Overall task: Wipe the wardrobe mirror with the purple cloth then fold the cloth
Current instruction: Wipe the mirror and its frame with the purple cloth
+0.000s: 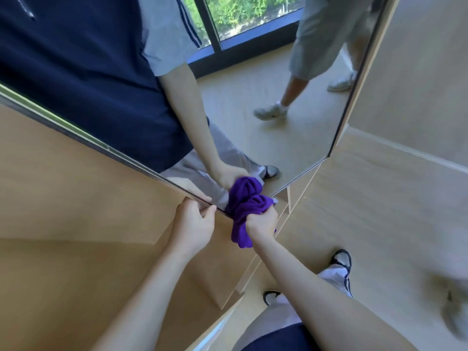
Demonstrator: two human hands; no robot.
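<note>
I see one tall wardrobe mirror [291, 102] set in a pale wooden wardrobe door [63, 186], filling most of the view and reflecting my torso, my arm, a window and a second person's legs walking behind me. Below the mirror's lower corner is one wooden floor [379, 236], with my two shoes on it. At the mirror's lower edge are my two hands. My left hand [193, 224] pinches the door's edge beside the glass, thumb and fingers curled round it. Just right of it, my right hand [260, 222] is clenched round one purple cloth [247, 206], bunched into a wad and pressed against the bottom of the mirror. I judge the wad could smear rather than clean, since little flat cloth meets the glass, and hard pushing could swing the door against my steadying fingers.
</note>
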